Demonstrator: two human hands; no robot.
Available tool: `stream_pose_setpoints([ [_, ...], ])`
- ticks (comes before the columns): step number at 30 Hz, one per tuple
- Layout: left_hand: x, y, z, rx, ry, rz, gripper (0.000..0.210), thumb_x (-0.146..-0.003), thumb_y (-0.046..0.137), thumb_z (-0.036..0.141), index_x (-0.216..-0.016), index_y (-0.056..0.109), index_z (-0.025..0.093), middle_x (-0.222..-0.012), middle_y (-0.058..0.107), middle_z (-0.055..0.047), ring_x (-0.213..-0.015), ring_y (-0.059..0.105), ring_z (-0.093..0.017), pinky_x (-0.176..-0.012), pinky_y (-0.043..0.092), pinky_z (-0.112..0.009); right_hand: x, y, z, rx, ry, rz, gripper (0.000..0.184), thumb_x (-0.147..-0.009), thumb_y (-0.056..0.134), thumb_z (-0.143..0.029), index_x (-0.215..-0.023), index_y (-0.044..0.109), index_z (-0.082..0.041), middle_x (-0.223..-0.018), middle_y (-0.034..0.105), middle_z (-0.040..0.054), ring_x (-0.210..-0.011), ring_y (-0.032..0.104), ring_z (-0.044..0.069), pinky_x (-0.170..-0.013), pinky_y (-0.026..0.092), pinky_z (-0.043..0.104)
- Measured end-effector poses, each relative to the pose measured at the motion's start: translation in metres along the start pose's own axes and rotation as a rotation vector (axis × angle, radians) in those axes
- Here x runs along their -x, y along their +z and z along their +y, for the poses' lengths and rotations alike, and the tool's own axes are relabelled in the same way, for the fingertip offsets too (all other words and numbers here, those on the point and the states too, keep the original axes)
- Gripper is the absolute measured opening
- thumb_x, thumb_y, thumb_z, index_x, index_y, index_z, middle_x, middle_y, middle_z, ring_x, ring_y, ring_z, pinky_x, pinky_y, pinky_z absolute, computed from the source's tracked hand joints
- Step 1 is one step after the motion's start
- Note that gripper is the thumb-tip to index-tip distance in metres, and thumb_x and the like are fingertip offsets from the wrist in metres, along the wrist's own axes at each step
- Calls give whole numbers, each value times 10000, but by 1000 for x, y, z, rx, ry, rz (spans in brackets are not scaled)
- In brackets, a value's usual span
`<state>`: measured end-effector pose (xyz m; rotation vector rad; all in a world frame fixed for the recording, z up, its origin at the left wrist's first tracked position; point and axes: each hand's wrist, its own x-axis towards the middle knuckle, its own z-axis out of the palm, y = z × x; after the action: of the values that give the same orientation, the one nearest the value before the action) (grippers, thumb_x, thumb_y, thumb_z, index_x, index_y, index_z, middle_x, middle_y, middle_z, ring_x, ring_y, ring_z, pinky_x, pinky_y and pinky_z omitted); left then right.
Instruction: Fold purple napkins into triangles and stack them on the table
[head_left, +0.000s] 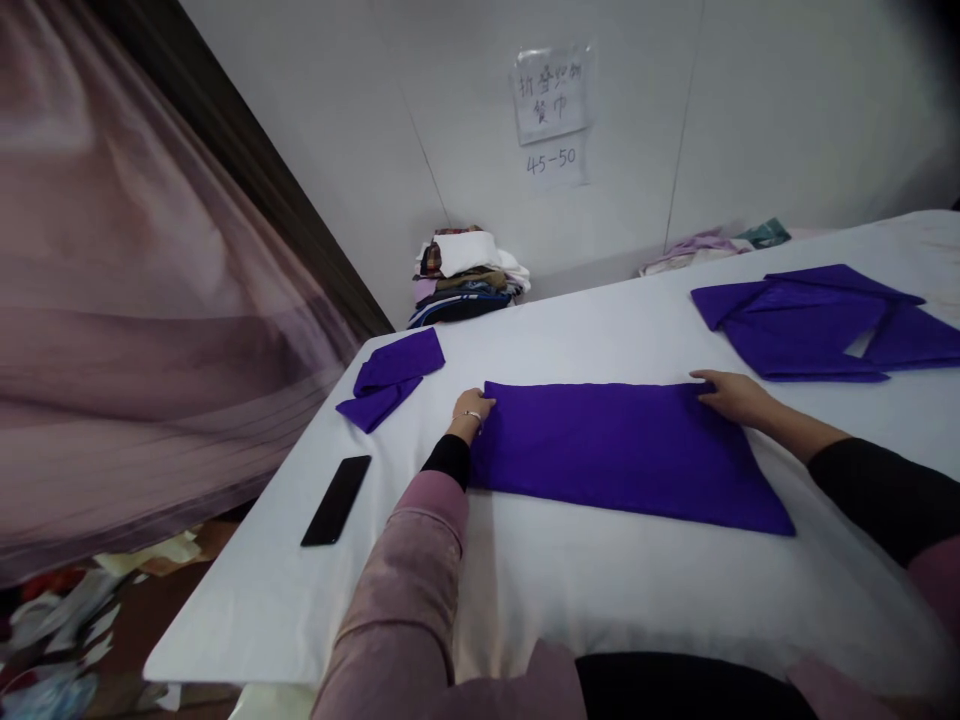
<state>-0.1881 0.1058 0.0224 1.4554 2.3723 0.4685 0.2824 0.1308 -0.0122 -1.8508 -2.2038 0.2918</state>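
A purple cloth napkin lies in front of me as a wide folded strip, its far edge nearly straight and its near right corner pointing outward. My left hand pinches the far left corner, with a bracelet at the wrist. At the far right corner, my right hand grips the edge between thumb and fingers, the index finger partly extended. Both hands rest low, close to the table. Another purple napkin, folded and crumpled, lies to the left. More purple cloth is spread loosely beyond my right hand.
The white-covered table carries a black phone on its left side. Folded clothes are stacked by the wall, with more fabric farther right. A paper sign hangs above. A pinkish curtain drapes along the left.
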Motion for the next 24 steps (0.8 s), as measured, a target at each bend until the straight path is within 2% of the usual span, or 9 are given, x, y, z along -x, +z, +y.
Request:
stream_pose_setpoints([
  [3,4,0,-7,53,0,34,147,-721,657,333,-725,644,187,-750,680,-28,-745,630,-181,-621,418,-243,-19,-14,-6,-26,-4,18,442,-743,563,-200,-1171,599,-97,-1016,677,148,-910,612,257,-797,447,330],
  [6,7,-1,-14,100,-17,77,201,-744,635,372,-718,646,173,-710,674,-25,-697,624,-172,-598,420,-240,-46,-33,-16,-45,3,109,520,-815,523,-253,-1294,479,-57,-1113,631,181,-958,584,241,-834,425,338],
  [10,12,-11,-24,141,-27,162,241,-830,535,359,-865,656,153,-836,697,-58,-800,639,-176,-683,454,-245,-59,-39,-38,-76,-83,241,591,-819,543,-315,-1310,438,-3,-1239,544,227,-1103,516,273,-934,388,386],
  [12,23,-16,-26,144,6,203,277,-859,494,344,-986,634,142,-956,686,-93,-896,632,-193,-770,465,-278,-42,-27,-56,-100,-226,204,528,-826,518,-319,-1247,503,0,-1261,534,223,-1172,481,277,-999,354,395],
  [15,60,-10,-16,140,143,219,310,-859,508,342,-1093,598,162,-1130,631,-107,-1038,587,-206,-913,437,-324,9,-1,-97,-135,-458,88,506,-867,444,-426,-1253,530,-111,-1313,520,152,-1246,434,265,-1046,322,435],
  [17,95,4,-2,123,320,170,314,-839,554,352,-1117,591,212,-1195,607,-62,-1136,534,-190,-1000,388,-315,48,17,-132,-120,-522,13,557,-884,382,-519,-1302,498,-170,-1382,460,129,-1306,360,281,-1055,290,496],
  [19,129,20,11,-6,614,75,402,-857,525,384,-1216,532,203,-1322,524,-82,-1257,430,-214,-1062,327,-379,78,30,-166,-106,-587,-62,629,-890,327,-573,-1369,420,-176,-1448,367,117,-1353,271,276,-1080,218,524],
  [20,143,27,16,-74,684,36,458,-868,500,418,-1271,487,202,-1384,465,-88,-1310,362,-228,-1087,284,-421,89,35,-181,-105,-630,-97,669,-891,304,-589,-1400,371,-160,-1469,325,118,-1367,235,266,-1092,187,520],
  [24,168,43,20,-301,668,-78,641,-886,364,558,-1398,331,173,-1500,268,-108,-1395,172,-264,-1115,143,-532,103,44,-207,-103,-651,-183,772,-878,233,-650,-1439,279,-121,-1495,247,133,-1386,167,261,-1102,136,524],
])
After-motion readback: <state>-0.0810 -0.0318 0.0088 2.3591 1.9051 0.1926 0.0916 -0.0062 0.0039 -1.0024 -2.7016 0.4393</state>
